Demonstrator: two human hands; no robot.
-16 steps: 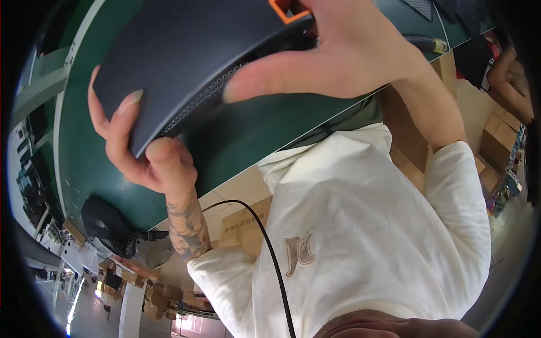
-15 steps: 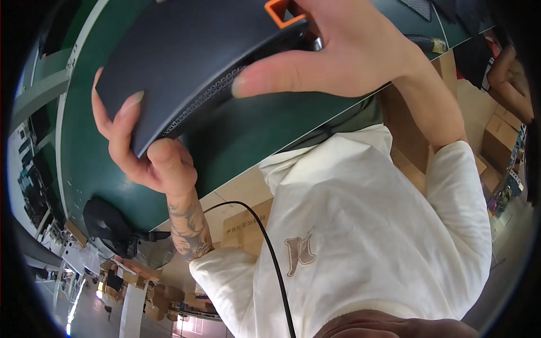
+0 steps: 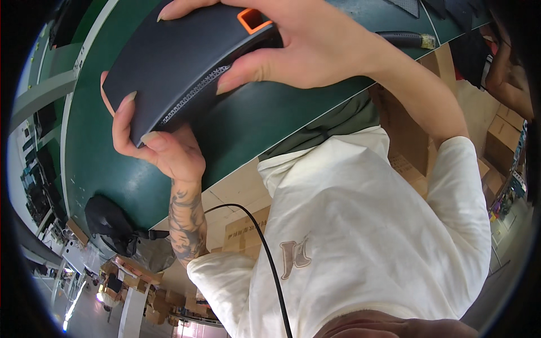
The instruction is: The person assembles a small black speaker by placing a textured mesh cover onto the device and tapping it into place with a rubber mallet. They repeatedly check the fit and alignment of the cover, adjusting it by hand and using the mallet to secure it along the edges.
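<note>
A black, curved plastic-looking part (image 3: 174,56) is held above a green table. A strip of grey mesh (image 3: 194,96) runs along its near edge, and an orange square frame (image 3: 255,21) sits at its right end. My left hand (image 3: 169,155) grips the lower left corner, with the thumb on the near edge and fingers round the far side. At the right end, my right hand (image 3: 298,50) holds the part between its thumb along the near edge and fingers reaching over the top. Some right fingers run beyond the upper picture edge.
The green table (image 3: 242,132) spreads under my hands. A black bag (image 3: 110,222) lies at its left end, and a black curved piece (image 3: 403,39) lies at the right. Cardboard boxes (image 3: 501,135) stand beyond the table, near another person's arm (image 3: 507,84). A black cable (image 3: 265,242) crosses my shirt.
My right hand has shifted left along the part, and its fingers now show over the top face. The part has moved slightly; my left hand keeps its corner, its thumb now flatter.
</note>
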